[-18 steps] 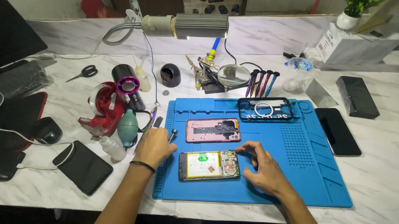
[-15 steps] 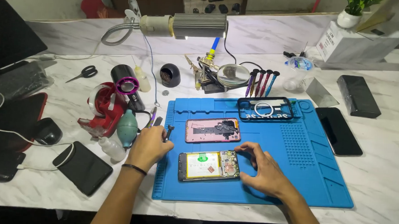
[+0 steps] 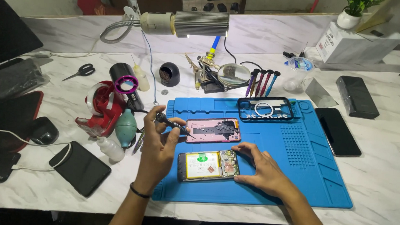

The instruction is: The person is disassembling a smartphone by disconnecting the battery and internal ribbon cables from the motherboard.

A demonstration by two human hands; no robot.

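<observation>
My left hand [image 3: 158, 144] is raised over the left edge of the blue work mat [image 3: 306, 173] and grips a small dark screwdriver [image 3: 174, 124], its tip pointing right toward the pink phone back cover [image 3: 212, 130]. My right hand [image 3: 262, 169] rests flat on the mat, fingers touching the right end of an opened phone [image 3: 207, 165] with a yellow battery showing. The opened phone lies just below the pink cover.
A clear phone case [image 3: 265, 108] lies at the mat's top. Around the mat are a black phone [image 3: 337, 131], a red tape dispenser [image 3: 100, 109], a teal air blower [image 3: 126, 128], a black pouch [image 3: 79, 167], scissors [image 3: 80, 71], a lamp [image 3: 186, 23] and a stand of screwdrivers [image 3: 261, 82].
My left hand lifted from the mat's left edge and now holds the screwdriver up, angled toward the pink cover. My right hand stayed on the opened phone.
</observation>
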